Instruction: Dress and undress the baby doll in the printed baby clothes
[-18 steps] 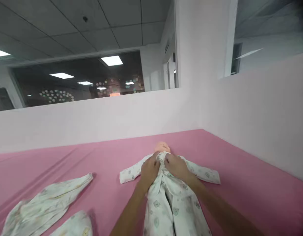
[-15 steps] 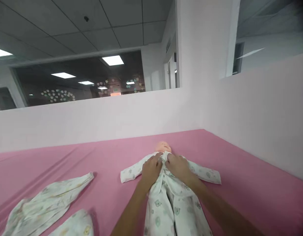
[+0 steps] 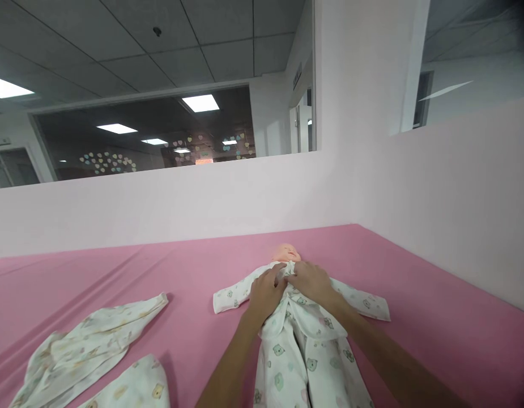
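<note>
A baby doll (image 3: 286,253) lies on its back with its head at the far end and both sleeves spread out. It wears a white baby top (image 3: 316,328) with a small animal print, over matching pants (image 3: 282,377). My left hand (image 3: 268,289) is closed on the top's front just below the neck, fingers curled in. Across from it, my right hand (image 3: 310,281) pinches the same cloth, its fingertips almost meeting the left ones. Below my hands the top's front parts into two flaps. What exactly lies between the fingertips is hidden.
The doll lies on a pink sheet (image 3: 194,277). To the left are a crumpled printed garment (image 3: 96,345) and another folded printed cloth (image 3: 134,385). A white wall (image 3: 168,209) with windows above borders the far side and the right.
My hands have drawn closer together at the neckline, the right one shifting toward the left. The camera view has turned slightly left.
</note>
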Motion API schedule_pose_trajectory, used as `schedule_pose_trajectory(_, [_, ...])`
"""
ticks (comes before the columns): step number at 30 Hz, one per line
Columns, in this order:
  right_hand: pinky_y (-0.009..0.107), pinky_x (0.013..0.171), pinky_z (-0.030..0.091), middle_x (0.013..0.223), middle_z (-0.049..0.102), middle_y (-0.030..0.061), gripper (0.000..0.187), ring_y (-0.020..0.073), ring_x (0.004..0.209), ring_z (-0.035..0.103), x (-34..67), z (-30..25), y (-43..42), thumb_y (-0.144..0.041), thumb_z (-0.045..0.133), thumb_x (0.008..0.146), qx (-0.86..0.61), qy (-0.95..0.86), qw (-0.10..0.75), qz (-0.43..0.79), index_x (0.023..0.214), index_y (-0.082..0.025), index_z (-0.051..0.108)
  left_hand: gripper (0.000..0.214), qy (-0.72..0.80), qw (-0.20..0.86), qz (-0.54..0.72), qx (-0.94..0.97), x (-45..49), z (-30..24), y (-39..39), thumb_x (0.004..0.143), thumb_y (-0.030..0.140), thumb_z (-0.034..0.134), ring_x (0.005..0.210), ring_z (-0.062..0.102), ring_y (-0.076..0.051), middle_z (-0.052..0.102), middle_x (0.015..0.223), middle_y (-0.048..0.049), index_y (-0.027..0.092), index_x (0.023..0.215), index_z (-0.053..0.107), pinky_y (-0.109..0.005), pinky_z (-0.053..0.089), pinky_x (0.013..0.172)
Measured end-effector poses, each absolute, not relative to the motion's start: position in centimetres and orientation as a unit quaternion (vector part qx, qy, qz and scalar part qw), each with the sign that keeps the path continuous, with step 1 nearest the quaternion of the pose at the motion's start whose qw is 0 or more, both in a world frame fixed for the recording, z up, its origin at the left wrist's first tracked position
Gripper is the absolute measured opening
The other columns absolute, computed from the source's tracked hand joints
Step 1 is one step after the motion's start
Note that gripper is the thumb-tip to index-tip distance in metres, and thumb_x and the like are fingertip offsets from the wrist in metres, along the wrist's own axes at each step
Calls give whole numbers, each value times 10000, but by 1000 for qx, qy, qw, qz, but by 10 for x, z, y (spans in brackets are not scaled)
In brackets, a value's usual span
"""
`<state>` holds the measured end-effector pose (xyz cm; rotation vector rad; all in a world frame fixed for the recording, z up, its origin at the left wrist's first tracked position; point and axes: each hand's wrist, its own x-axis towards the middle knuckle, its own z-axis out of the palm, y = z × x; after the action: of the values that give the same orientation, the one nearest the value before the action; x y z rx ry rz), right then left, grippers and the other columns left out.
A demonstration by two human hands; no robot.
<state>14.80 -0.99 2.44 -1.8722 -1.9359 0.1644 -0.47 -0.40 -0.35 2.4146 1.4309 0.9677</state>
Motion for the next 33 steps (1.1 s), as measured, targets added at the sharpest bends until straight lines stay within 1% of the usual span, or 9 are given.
schedule_pose_trajectory(4, [210, 488, 286, 592, 484, -29, 134, 100, 543, 428, 158, 25, -10, -258, 455, 743, -606, -721, 300, 149, 629, -188, 468, 368, 450, 122, 328, 822, -7, 0, -4, 889, 504, 444, 761, 538, -173, 617, 833, 4, 288, 1132, 615, -263, 366, 659])
schedule_pose_trajectory(8, [209, 501, 301, 600, 463, -44, 115, 100, 558, 421, 160, 17, -7, -263, 429, 739, -574, -718, 347, 189, 649, -196, 452, 294, 435, 159, 336, 820, -9, 2, -4, 881, 451, 454, 734, 504, -162, 577, 776, 3, 227, 887, 646, -245, 353, 628])
schedule_pose_trajectory(14, [237, 523, 273, 553, 414, -45, 156, 116, 541, 392, 164, 8, -2, -278, 421, 733, -620, -654, 400, 170, 598, -207, 389, 248, 426, 266, 404, 765, -11, -3, -2, 879, 407, 449, 680, 465, -128, 524, 733, 26, 227, 907, 616, -221, 351, 612])
schedule_pose_trajectory(16, [241, 541, 288, 585, 448, -35, 138, 132, 570, 432, 166, 10, -4, -297, 399, 758, -645, -619, 420, 154, 650, -211, 408, 247, 436, 302, 434, 728, -11, -5, 1, 878, 420, 450, 639, 435, -115, 482, 693, 37, 219, 899, 591, -216, 344, 598])
schedule_pose_trajectory(19, [245, 570, 320, 673, 513, -25, 160, 154, 632, 501, 161, 16, -14, -366, 430, 782, -656, -595, 438, 152, 825, -213, 448, 245, 454, 336, 454, 689, -12, -8, 5, 867, 428, 466, 605, 410, -109, 451, 658, 45, 213, 912, 574, -217, 334, 582])
schedule_pose_trajectory(23, [238, 564, 303, 721, 547, -30, 267, 149, 652, 514, 142, 26, -41, -436, 545, 747, -608, -676, 363, 202, 887, -226, 457, 234, 460, 338, 454, 684, -15, -10, 1, 857, 402, 481, 646, 455, -119, 494, 698, 35, 214, 969, 564, -228, 357, 612])
schedule_pose_trajectory(26, [246, 563, 261, 772, 581, -10, 139, 151, 679, 501, 132, 32, -58, -288, 530, 743, -617, -719, 285, 147, 840, -220, 457, 281, 472, 316, 423, 706, -17, -8, -14, 863, 413, 474, 669, 485, -134, 524, 733, 27, 221, 1054, 545, -252, 386, 640])
schedule_pose_trajectory(29, [255, 566, 236, 803, 600, 15, 40, 157, 697, 505, 131, 31, -66, -192, 456, 758, -634, -724, 257, 84, 793, -207, 446, 299, 471, 252, 396, 747, -19, -4, -33, 864, 372, 479, 791, 528, -164, 571, 871, -2, 250, 1129, 547, -287, 416, 725])
schedule_pose_trajectory(33, [273, 552, 205, 767, 605, 39, 58, 154, 673, 523, 131, 26, -67, -156, 433, 768, -643, -730, 230, 24, 721, -186, 451, 300, 445, 171, 377, 794, -19, -2, -49, 862, 284, 481, 994, 512, -202, 578, 1054, -30, 271, 1147, 573, -340, 406, 878])
